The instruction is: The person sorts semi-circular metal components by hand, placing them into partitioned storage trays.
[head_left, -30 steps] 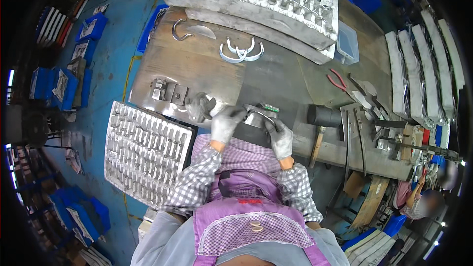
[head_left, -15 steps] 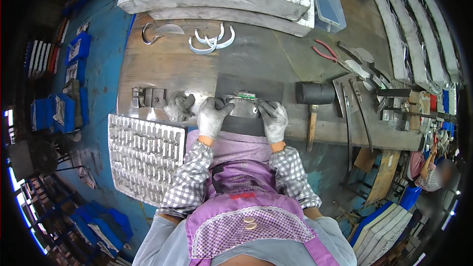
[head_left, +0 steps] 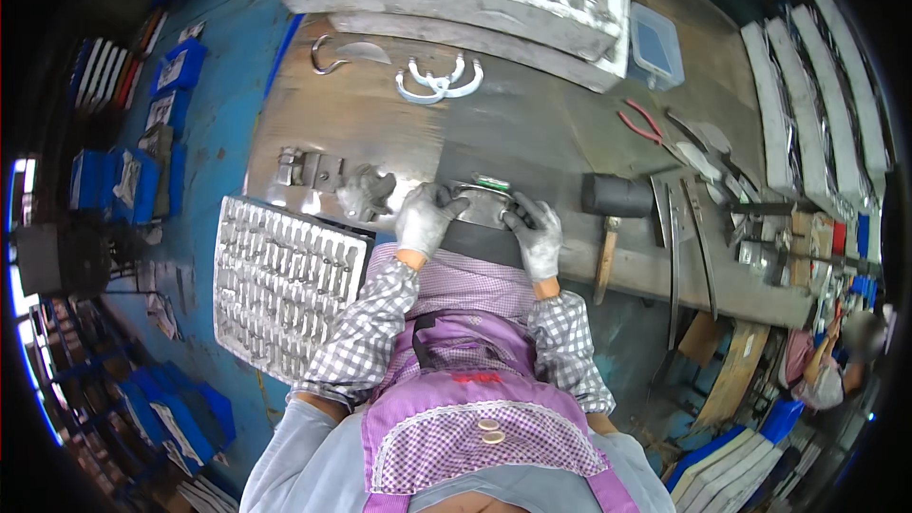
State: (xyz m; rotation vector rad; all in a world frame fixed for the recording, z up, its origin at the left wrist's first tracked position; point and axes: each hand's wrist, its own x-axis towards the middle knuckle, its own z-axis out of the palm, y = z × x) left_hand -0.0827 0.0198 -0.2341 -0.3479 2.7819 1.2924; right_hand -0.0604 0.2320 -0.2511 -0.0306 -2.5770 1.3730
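My gloved left hand (head_left: 426, 220) pinches the left end of a grey curved metal piece (head_left: 483, 208) at the bench edge. My gloved right hand (head_left: 538, 239) has its fingers closed at the right end of the same piece. A small green-topped block (head_left: 491, 182) sits just behind it. Beneath the piece lies a black pad (head_left: 486, 243). Close to my left hand is a crumpled grey glove (head_left: 367, 192), and beyond it a small metal fixture (head_left: 309, 170). The exact finger contact is partly hidden by the gloves.
Right of my hands lies a black-headed mallet (head_left: 616, 196), with red-handled pliers (head_left: 642, 123) and long metal strips (head_left: 696, 237) beyond. Shiny curved handles (head_left: 440, 85) lie further back. Foam trays of parts stand at the back (head_left: 456, 14) and left (head_left: 285, 285). A person (head_left: 822, 380) is far right.
The view has shifted, so the bench appears lower and further right. Both hands stay at the curved metal piece; the right hand has turned slightly, its fingers now nearer the piece's right end.
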